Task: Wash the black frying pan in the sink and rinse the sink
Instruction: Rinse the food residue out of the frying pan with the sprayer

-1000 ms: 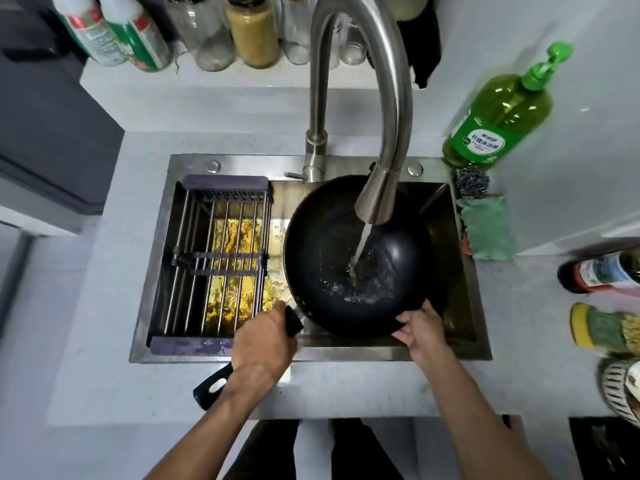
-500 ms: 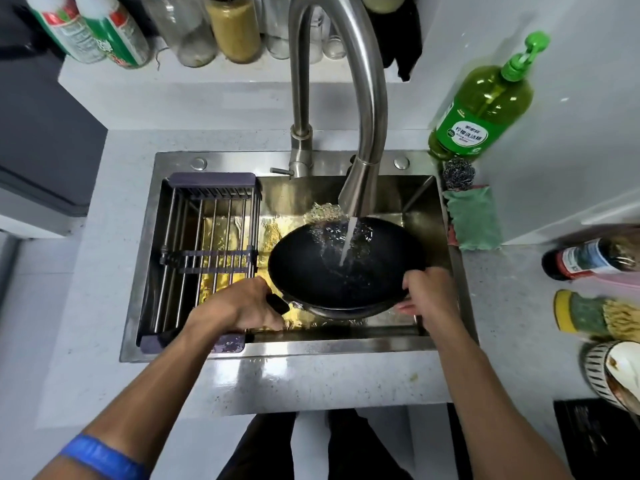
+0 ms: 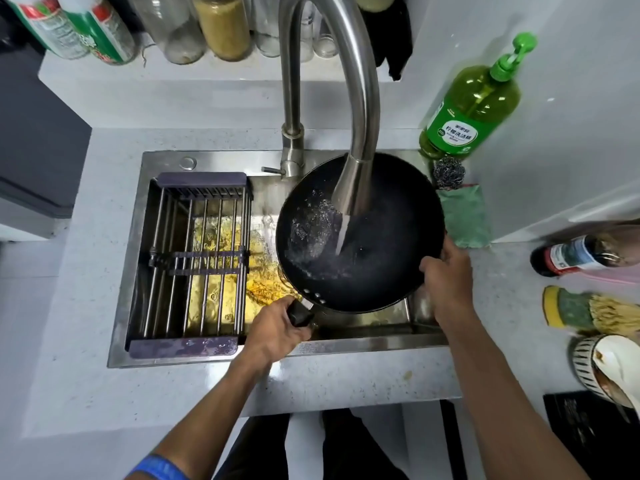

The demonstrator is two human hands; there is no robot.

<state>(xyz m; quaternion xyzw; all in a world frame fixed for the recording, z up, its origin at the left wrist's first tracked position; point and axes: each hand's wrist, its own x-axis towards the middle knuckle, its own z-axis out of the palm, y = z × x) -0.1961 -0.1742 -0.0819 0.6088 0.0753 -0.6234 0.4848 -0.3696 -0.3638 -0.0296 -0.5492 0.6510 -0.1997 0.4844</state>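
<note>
- Our left hand is wrapped round the handle, which runs down-left from the pan — its long axis.
- The pan sits over the right half of the sink, black and wet, water from the tap striking its middle.
- Our right hand pinches the right rim — as near as the left.
</note>
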